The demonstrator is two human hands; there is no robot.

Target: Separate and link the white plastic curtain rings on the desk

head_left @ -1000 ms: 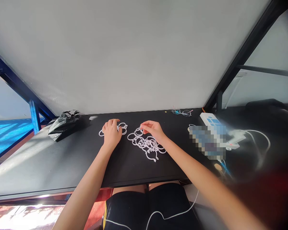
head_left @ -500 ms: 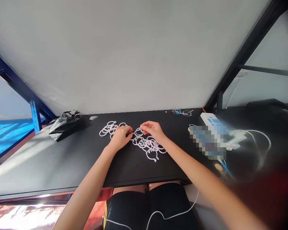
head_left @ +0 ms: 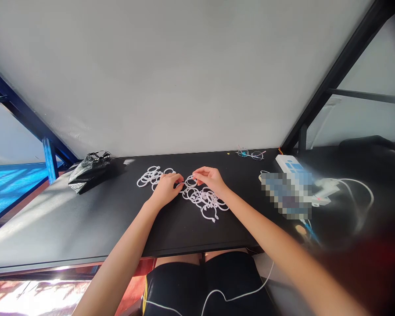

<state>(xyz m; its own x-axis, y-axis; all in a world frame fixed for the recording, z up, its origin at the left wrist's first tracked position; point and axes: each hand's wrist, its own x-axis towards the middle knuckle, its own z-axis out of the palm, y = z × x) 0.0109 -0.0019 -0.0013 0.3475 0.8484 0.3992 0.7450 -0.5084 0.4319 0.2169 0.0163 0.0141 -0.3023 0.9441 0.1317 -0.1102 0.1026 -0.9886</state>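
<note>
Between my two hands is a white curtain ring, a thin plastic loop. My right hand pinches its upper right side between thumb and fingertips. My left hand has its thumb and fingers curled in at the ring's left side; the exact contact is too small to see clearly. Just below my right hand lies a tangled pile of white curtain rings, one with its ends apart at the pile's front. Another group of rings lies left of my left hand and is partly hidden behind it.
On the black table, a black plastic bag stands at the back left. Eyeglasses lie near the wall. At right are a white power strip, a blurred-out device and white cables.
Both hands keep nearly the same place at the ring, with only very slight finger movement. The whole view has shifted a few pixels.
</note>
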